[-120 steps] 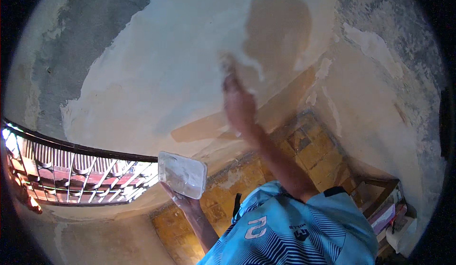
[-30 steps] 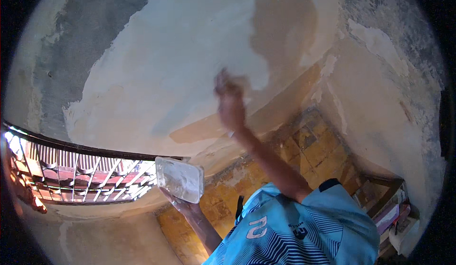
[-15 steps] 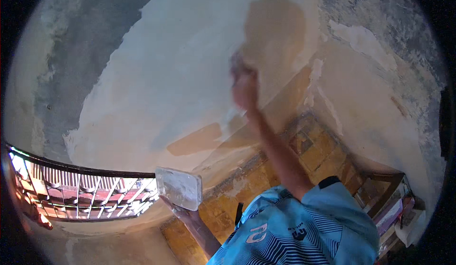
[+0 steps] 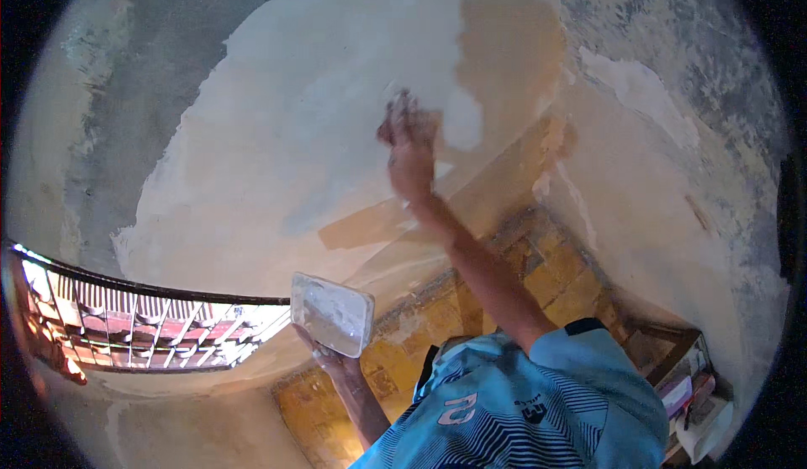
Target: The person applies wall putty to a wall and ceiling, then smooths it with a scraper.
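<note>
Wall (image 4: pixel 277 133) smooth matt plaster; board (image 4: pixel 332 313) smeared white; shirt (image 4: pixel 521 410) cloth

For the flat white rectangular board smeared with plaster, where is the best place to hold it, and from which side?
Grip the flat white rectangular plaster board from underneath, at the middle of its back. The left hand already comes up from below and supports it there. Its upper face carries plaster and is tilted, so coming from above or pinching an edge would likely smear or tip the load. Whether a handle sits behind it cannot be seen.

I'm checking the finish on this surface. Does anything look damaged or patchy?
Yes. The plastered surface is uneven: a tan patch beside the right hand, and dark, flaking areas toward the right edge.
</note>
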A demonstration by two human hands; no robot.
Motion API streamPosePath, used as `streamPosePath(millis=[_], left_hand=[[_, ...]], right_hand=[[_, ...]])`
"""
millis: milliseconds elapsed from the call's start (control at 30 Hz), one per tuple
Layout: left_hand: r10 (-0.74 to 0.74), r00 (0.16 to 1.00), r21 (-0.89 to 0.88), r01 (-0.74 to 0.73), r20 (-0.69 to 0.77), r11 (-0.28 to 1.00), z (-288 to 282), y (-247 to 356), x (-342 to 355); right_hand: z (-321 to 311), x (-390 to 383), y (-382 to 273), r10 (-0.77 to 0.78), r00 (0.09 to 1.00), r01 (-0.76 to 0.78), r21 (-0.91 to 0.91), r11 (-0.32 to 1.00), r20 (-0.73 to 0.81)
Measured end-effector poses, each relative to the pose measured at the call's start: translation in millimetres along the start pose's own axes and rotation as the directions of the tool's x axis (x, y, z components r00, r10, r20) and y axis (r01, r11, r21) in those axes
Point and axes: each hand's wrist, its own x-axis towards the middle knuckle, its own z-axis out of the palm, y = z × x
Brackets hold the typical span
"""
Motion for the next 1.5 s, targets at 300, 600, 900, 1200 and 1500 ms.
streamPosePath(millis=[300,600,900,1200,1500], left_hand=[[0.077,0.994,0.079,-0.071,-0.080,0.994,-43,55,10],[0.079,0.984,0.055,-0.071,-0.163,0.996,-83,114,13],[0.134,0.968,0.071,-0.121,-0.213,0.990,-74,88,26],[0.349,0.915,0.277,-0.289,-0.201,0.916,-21,0,10],[0.280,0.896,0.086,-0.267,-0.346,0.960,-10,-41,-31]], right_hand=[[19,-61,-66,-0.003,0.859,-0.304,0.515,0.801,0.512],[54,-11,-80,-0.067,0.968,0.109,-0.165,0.980,0.241],[35,26,-30,-0.156,0.962,0.226,-0.329,0.917,0.225],[-44,66,26,-0.145,0.988,0.149,0.064,0.987,-0.057],[48,-27,-57,-0.111,0.952,0.055,0.198,0.979,0.285]])
